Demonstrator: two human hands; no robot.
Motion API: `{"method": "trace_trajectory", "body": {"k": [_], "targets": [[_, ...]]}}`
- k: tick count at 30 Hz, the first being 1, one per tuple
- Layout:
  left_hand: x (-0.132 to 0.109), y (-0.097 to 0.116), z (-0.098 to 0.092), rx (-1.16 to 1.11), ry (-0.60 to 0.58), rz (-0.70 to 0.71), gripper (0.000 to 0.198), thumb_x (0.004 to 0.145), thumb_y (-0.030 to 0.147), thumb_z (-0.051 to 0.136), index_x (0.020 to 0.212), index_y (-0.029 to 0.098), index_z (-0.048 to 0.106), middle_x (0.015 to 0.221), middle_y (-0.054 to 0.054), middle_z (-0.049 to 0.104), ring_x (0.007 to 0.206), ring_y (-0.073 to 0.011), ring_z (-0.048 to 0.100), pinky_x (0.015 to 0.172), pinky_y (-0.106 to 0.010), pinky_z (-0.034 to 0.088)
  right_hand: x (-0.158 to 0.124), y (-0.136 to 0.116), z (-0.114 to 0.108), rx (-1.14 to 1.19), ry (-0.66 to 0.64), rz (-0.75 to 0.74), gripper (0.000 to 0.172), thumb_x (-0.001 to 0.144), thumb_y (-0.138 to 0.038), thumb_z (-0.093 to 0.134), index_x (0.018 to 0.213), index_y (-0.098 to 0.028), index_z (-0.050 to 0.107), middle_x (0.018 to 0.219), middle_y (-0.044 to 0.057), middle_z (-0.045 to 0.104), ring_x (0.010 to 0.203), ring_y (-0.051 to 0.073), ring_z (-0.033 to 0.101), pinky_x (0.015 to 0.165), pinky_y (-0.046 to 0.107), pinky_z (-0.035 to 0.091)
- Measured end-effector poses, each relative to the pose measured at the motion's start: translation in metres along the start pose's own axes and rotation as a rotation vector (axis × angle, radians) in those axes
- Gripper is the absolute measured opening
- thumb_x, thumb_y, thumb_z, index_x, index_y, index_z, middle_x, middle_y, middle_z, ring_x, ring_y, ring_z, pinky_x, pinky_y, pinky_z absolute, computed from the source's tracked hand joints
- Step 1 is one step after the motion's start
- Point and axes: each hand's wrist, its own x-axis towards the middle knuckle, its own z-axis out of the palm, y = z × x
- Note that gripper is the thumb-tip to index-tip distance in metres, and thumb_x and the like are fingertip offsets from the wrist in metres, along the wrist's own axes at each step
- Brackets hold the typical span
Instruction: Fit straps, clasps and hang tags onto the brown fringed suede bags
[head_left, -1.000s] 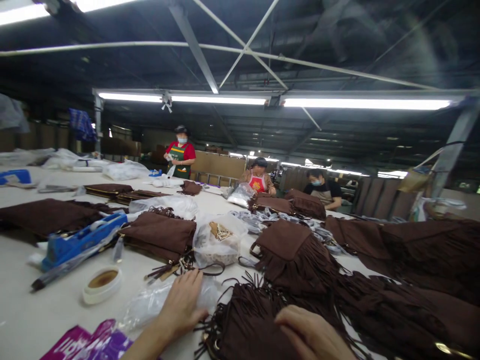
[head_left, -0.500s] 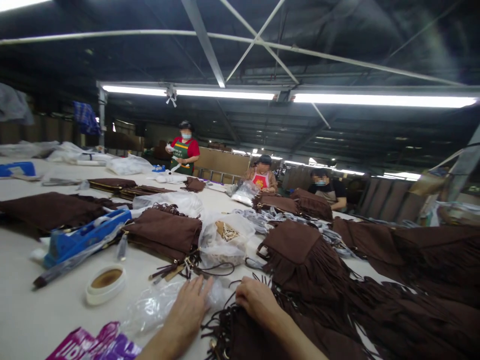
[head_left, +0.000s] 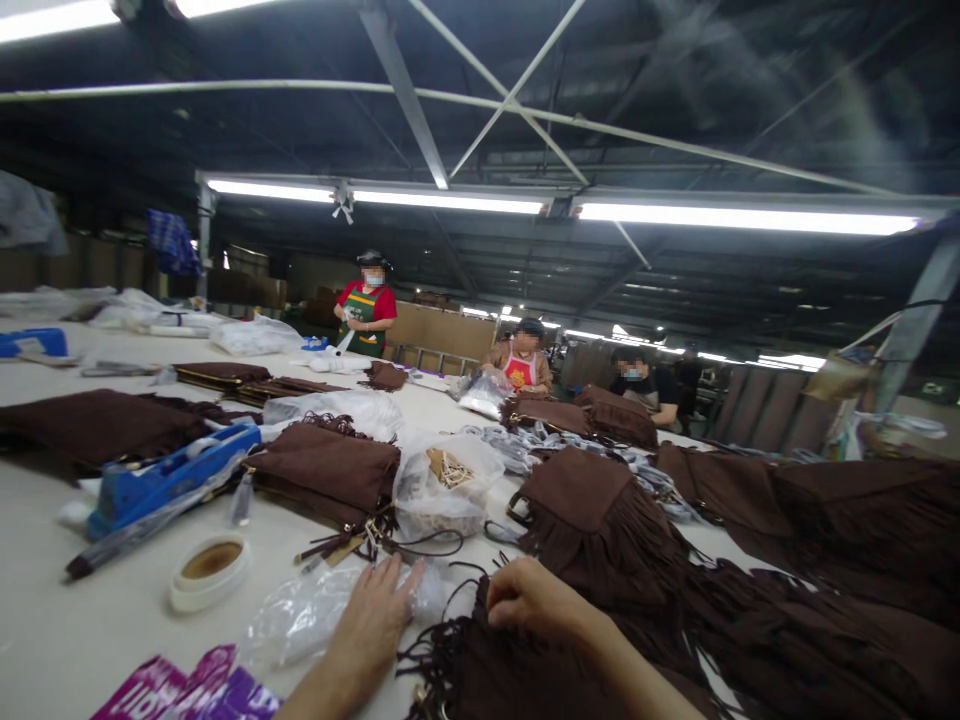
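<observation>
My left hand [head_left: 369, 622] lies flat with fingers stretched out on a clear plastic bag [head_left: 300, 618] at the table's near edge. My right hand [head_left: 534, 602] is curled, fingers pinched on the top fringe edge of a brown fringed suede bag [head_left: 495, 670] lying in front of me. Thin dark straps [head_left: 420, 548] trail just beyond both hands.
Several more brown fringed bags [head_left: 600, 515] cover the white table [head_left: 90, 620], with a plastic bag of hardware [head_left: 442, 485], a blue tool [head_left: 161, 480], a tape roll [head_left: 204, 570] and purple packaging [head_left: 180, 690]. Three people [head_left: 366, 315] work at the far end.
My right hand moved from the bag's lower right up to its top fringe edge and closed there. My left hand stayed flat on the plastic bag.
</observation>
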Motion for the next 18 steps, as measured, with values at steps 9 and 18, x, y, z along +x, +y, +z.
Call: {"method": "trace_trajectory", "body": {"k": [9,18], "targets": [[0.000,-0.002,0.005,-0.029,0.020,0.006,0.063,0.090,0.006,0.039,0.150,0.022,0.032,0.154,-0.018,0.033,0.143,-0.0290,0.031,0.117,-0.049,0.023,0.023,-0.031,0.014,-0.216,0.178,0.009,0.028,0.096,-0.035,0.051,0.100,-0.018,0.073,0.101,0.011,0.073,0.098,0.025,0.067,0.080,0.030,0.046],[0.014,-0.014,0.020,0.001,0.055,0.038,0.067,0.083,0.004,0.040,0.147,0.024,0.039,0.150,-0.017,0.041,0.139,-0.0302,0.038,0.114,-0.048,0.030,0.025,-0.037,0.009,-0.379,0.048,0.029,0.024,0.083,-0.008,0.057,0.092,-0.019,0.075,0.098,0.012,0.077,0.092,0.025,0.071,0.072,0.028,0.050]]}}
